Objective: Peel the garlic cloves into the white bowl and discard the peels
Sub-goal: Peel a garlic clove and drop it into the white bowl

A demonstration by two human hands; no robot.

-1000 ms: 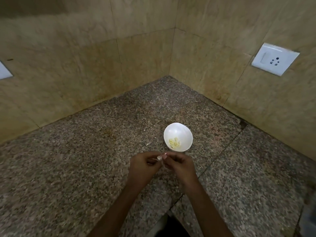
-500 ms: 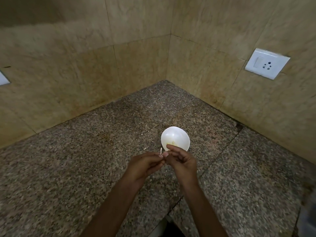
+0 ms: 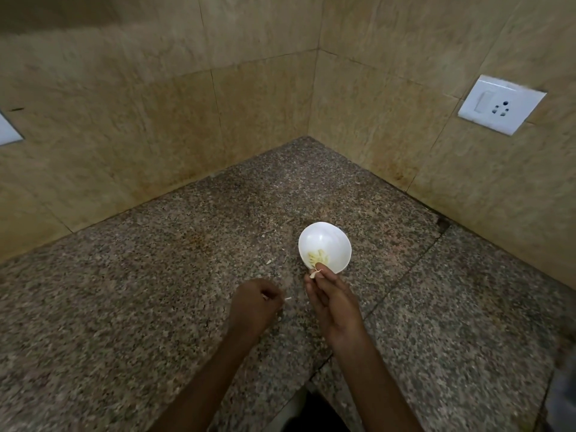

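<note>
The hands, joined half a second ago, have been drawn apart. A small pale garlic clove [image 3: 316, 273] is pinched in the right hand [image 3: 333, 302] at the near rim of the white bowl [image 3: 335, 241], in which yellowish peeled cloves [image 3: 318, 258] are heaped. The granite counter [image 3: 156, 307] runs wide on both sides and is closed by tiled walls [image 3: 249, 120] behind. The left hand [image 3: 254, 307] is curled, with a sliver of peel [image 3: 288, 298] at its fingertips; whether it is gripped cannot be told.
</note>
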